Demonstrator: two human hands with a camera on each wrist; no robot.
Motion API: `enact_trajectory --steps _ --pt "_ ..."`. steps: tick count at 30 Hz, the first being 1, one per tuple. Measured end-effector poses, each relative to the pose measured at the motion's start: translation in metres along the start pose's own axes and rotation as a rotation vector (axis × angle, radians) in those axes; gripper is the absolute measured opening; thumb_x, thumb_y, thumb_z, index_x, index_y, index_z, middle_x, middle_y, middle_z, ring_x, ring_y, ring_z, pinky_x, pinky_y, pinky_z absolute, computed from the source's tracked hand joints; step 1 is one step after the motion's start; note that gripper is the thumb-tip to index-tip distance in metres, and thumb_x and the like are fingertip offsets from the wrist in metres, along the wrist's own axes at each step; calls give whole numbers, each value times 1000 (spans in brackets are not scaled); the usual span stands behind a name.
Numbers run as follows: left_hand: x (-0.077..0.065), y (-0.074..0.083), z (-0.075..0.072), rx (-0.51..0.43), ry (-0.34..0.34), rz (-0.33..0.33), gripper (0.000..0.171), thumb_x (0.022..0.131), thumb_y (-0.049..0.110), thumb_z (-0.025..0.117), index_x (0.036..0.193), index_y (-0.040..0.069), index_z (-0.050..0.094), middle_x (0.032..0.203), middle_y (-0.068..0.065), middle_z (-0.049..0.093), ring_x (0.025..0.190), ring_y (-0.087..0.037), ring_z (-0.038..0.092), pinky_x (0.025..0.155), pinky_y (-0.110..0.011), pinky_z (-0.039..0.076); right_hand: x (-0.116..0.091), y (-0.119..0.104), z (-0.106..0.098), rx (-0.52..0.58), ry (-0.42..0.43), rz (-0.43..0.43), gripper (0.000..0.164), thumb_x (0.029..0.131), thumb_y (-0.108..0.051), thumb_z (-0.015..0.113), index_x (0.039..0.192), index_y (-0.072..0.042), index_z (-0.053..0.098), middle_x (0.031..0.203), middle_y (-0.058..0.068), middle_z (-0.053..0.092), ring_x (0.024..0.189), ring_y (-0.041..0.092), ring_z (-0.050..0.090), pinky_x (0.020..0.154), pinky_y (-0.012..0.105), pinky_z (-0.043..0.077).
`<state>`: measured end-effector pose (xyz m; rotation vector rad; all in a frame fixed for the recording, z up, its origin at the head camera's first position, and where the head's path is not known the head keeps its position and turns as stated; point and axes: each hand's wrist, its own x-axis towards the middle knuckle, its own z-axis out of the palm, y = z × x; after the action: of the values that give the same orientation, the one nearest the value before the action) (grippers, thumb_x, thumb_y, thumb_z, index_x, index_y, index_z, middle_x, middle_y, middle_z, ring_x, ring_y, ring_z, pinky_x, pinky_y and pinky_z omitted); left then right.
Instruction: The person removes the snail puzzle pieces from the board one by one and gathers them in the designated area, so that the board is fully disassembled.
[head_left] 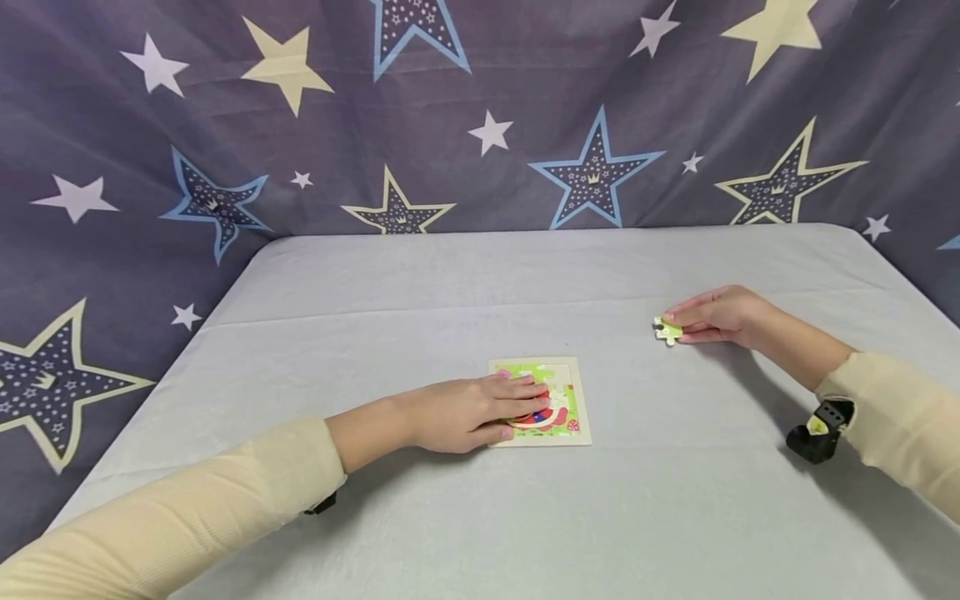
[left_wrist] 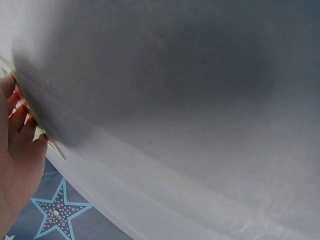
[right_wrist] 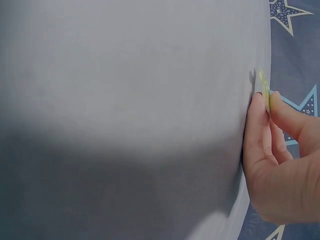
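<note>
A square jigsaw puzzle (head_left: 573, 408) with a pale frame and a green, red and white picture lies on the table. Flat across its left and middle part rests my left hand (head_left: 480, 412), fingers extended, covering much of the picture. In the left wrist view, the fingers of that hand (left_wrist: 22, 135) lie against the board, seen edge-on. Off to the right, my right hand (head_left: 716, 317) pinches a puzzle piece (head_left: 667, 331), light green and white with a dark spot. The right wrist view has this thin piece (right_wrist: 265, 92) between thumb and fingertips, close over the cloth.
A light grey cloth covers the table (head_left: 420, 317). Behind it and along its sides hangs a dark curtain (head_left: 450, 158) with star prints. A black wrist device (head_left: 819, 433) sits at the right sleeve.
</note>
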<state>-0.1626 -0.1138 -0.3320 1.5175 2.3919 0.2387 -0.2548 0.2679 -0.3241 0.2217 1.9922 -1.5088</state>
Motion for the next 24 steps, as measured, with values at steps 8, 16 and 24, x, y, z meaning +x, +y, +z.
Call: enact_trajectory --steps 8,16,24 --pt "-1 0 0 -1 -3 -3 50 103 29 43 150 15 34 160 3 26 149 -15 23 124 -36 17 2 2 3 -26 34 -39 19 87 -13 71 73 -26 72 76 -13 72 73 0 69 75 18 59" --pt "0 1 0 3 0 2 50 103 29 43 150 14 34 160 2 26 150 -15 23 124 -36 17 2 4 7 -92 85 -91 17 86 -13 72 74 -25 72 71 -14 71 68 -1 68 70 17 59" --pt "0 1 1 -2 4 1 50 102 29 43 150 15 34 160 3 27 149 -15 23 124 -36 17 0 4 11 -162 139 -121 5 84 -16 74 80 -18 75 71 -15 70 69 -1 68 71 21 60"
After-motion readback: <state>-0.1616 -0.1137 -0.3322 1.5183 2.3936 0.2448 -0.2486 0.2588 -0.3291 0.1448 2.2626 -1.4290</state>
